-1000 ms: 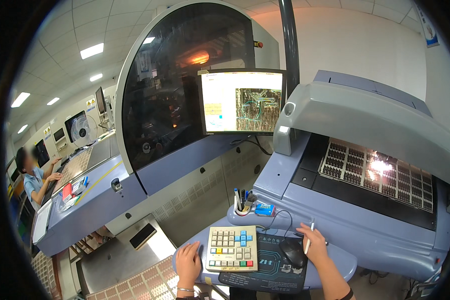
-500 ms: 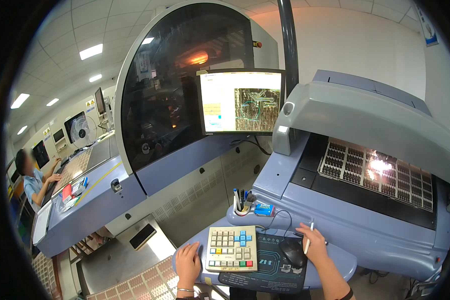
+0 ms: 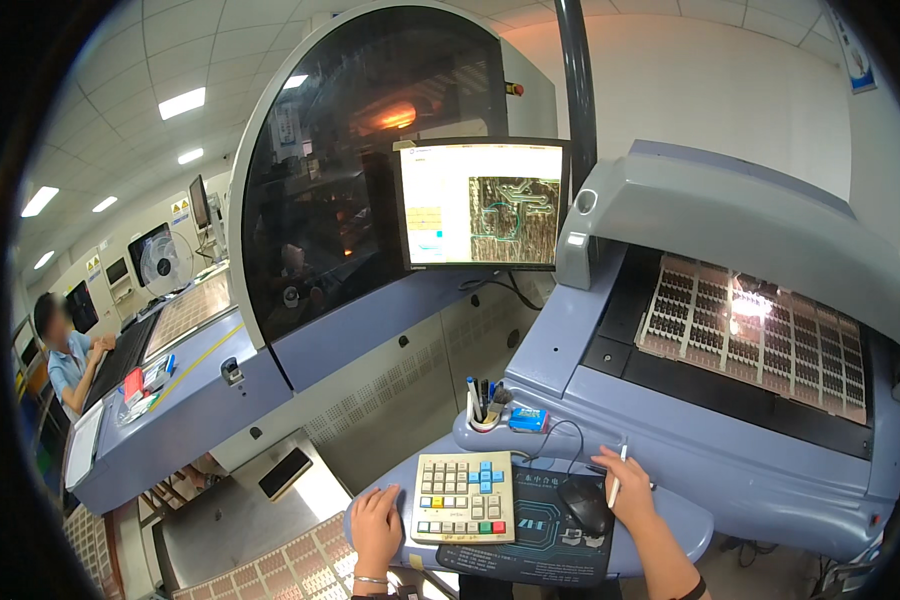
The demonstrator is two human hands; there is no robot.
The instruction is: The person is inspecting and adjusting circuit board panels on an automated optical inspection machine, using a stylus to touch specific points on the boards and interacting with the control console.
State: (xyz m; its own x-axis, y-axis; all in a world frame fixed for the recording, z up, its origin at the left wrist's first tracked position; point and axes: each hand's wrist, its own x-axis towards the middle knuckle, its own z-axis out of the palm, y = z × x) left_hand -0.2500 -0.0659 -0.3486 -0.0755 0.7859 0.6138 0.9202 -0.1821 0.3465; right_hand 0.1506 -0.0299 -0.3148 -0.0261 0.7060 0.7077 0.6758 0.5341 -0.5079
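My left hand (image 3: 377, 523) lies on the blue shelf's left edge, beside a beige keypad (image 3: 463, 498) with white, blue, yellow, green and red keys. Its fingers are laid out and nothing shows in them. In my right hand (image 3: 630, 495) is a slim white pen (image 3: 618, 476), held upright at a slant. That hand stands just right of a black computer mouse (image 3: 585, 504), which sits on a dark printed mouse pad (image 3: 540, 556). Ahead, a monitor (image 3: 483, 205) displays a magnified pattern with bright traced lines.
At right, a panel with rows of small parts (image 3: 750, 340) lies under a grey machine hood (image 3: 730, 230), brightly lit. A pen holder (image 3: 485, 415) and a small blue box (image 3: 528, 419) stand behind the keypad. A phone (image 3: 285, 473) rests on a metal surface. A co-worker (image 3: 65, 350) is far left.
The grey hood has shifted back, showing more of the lit panel. At far left, the co-worker's hands have drawn back and the panel there has moved away from them. My hands stay put.
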